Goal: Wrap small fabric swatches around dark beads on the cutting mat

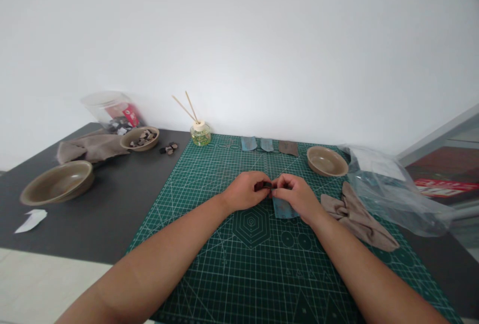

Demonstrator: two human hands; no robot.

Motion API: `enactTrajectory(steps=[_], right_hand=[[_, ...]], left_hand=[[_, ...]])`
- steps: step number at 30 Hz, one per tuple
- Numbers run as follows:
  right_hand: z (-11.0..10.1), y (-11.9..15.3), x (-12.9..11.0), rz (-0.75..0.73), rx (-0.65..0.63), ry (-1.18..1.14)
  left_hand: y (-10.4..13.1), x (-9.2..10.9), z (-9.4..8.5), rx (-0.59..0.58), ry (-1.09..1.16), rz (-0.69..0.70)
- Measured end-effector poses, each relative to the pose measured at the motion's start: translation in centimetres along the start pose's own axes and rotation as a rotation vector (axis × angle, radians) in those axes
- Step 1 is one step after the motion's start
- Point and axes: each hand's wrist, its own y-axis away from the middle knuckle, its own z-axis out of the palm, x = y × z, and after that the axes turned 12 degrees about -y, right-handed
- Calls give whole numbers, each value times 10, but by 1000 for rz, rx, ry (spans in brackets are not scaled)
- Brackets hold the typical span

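So closest to me two bare forearms are stretching over a green cutting mat (224, 274). The left hand (245, 190) is keeping its fingers narrow, pinching a small dark piece (267, 184); the right hand (297, 196) is meeting it, fingertips closing on the top edge of a blue swatch (286, 209) over the middle of the mat. The mat's left edge is running diagonally across a dark table (123, 199), leaving open room there and on the mat's far-left part, while a brown cloth (361, 214) and a clear plastic bag (396, 189) are crowding its right side. Container-wise, a small bowl (139, 139) is holding dark and tan bits, a clear tub (108, 109) is holding more bits plus a red-labelled packet (130, 114), and a glass diffuser (201, 134) is holding greenish contents and two sticks. A wide bowl (58, 181) is sitting far left, a round bowl (327, 161) near the bag. White lettering is showing on a red strip (445, 185) at right, too blurry to read.
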Motion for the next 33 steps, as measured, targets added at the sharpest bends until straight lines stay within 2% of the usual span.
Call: enactTrajectory(steps=[33], right_hand=[[1, 1, -2, -6, -7, -22]], left_hand=[[0, 1, -1, -21, -2, -12]])
